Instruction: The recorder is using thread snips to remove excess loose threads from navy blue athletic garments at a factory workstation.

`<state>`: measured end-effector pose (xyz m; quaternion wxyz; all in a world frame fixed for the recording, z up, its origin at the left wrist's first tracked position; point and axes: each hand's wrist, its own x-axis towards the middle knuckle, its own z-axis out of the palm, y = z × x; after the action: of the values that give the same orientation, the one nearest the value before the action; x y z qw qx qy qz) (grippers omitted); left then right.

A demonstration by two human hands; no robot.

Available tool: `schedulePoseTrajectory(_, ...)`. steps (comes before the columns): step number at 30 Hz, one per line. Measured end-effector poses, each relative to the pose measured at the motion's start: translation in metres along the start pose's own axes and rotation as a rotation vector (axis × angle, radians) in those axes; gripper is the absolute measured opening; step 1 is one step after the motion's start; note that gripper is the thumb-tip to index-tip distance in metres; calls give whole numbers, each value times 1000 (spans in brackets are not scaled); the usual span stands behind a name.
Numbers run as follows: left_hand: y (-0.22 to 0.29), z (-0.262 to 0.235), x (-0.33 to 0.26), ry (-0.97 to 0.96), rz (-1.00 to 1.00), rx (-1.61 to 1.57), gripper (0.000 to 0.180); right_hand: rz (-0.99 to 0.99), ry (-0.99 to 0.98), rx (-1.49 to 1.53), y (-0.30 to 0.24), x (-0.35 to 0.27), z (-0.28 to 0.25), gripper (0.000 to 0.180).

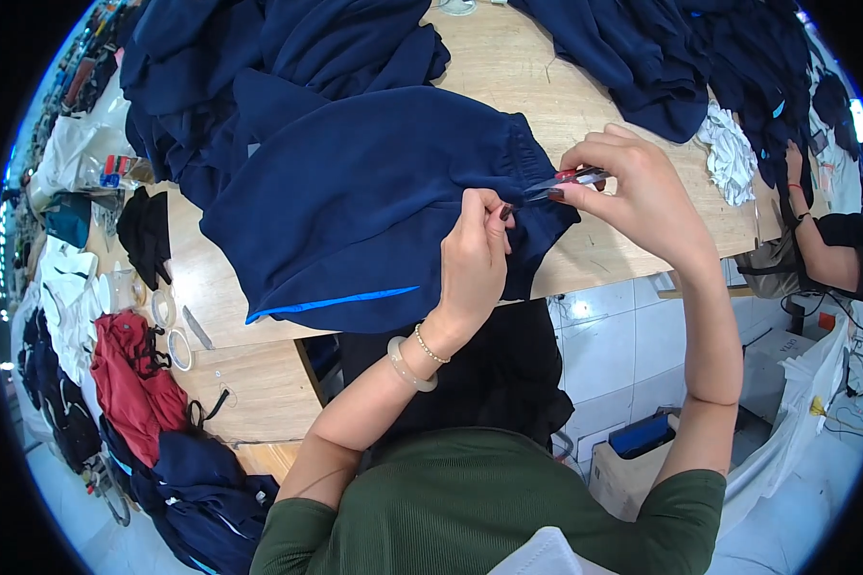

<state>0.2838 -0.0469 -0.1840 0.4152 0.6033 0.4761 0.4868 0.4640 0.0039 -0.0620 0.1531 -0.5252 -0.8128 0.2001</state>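
Note:
A navy garment (355, 192) with a bright blue stripe and a gathered elastic edge lies across the table in front of me. My left hand (475, 251) is closed in a pinch near that gathered end; what the fingertips grip, fabric or a thread, is too small to make out for certain. Just to its right, my right hand (628, 187) is closed around small thread snips (571, 179) with a red and dark handle. The blades point left, over the garment's edge and close to my left fingertips.
More navy garments (288, 43) are heaped behind, with others (633, 57) at the far right beside a crumpled white cloth (729, 153). Tape rolls (179, 349), a red garment (139, 383) and black cloth (144, 235) lie at left. Another person's arm (820, 240) shows at right.

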Motion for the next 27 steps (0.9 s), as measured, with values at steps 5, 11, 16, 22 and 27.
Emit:
schedulePoseTrajectory(5, -2, 4, 4, 66, 89, 91, 7, -51, -92, -130, -1, 13, 1, 26)
schedulePoseTrajectory(11, 6, 5, 7, 60, -7, 4, 8, -59, -136, -196, -6, 21, 0, 25)
schedulePoseTrajectory(16, 9, 3, 9, 56, -21, 48, 10, -75, -172, -194, -11, 25, 0, 23)
schedulePoseTrajectory(22, 12, 2, 9, 75, -12, 47, 10, -90, -184, -254, -11, 25, 5, 21)
schedulePoseTrajectory(27, 12, 2, 9, 72, -26, 41, 10, -123, -170, -238, -11, 25, 6, 21)
